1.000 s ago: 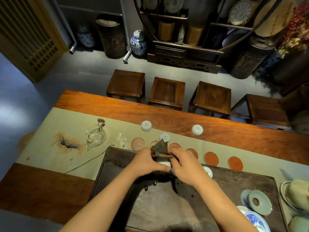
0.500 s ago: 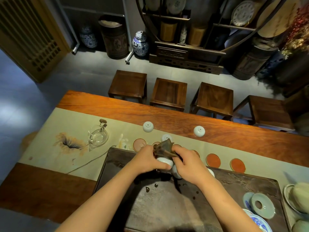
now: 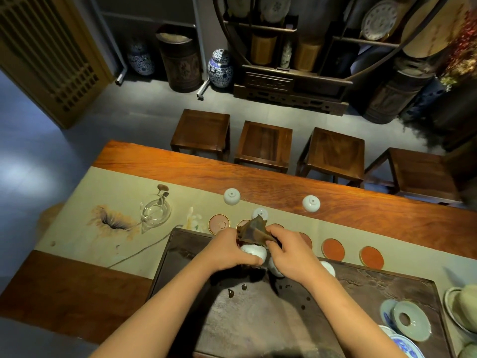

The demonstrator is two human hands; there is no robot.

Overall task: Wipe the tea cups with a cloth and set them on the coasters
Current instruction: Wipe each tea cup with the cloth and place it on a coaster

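Both bare forearms reach forward and meet in the middle; the left hand [image 3: 227,250] lies palm down, fingers curled round a white cup [image 3: 254,253], thumb along its near side; the right hand [image 3: 290,251] pinches a brown cloth [image 3: 254,232] against that cup, knuckles up.

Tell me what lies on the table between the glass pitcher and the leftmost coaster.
In the head view, a small pale figurine stands on the runner between the glass pitcher and the leftmost coaster, close to the coaster.
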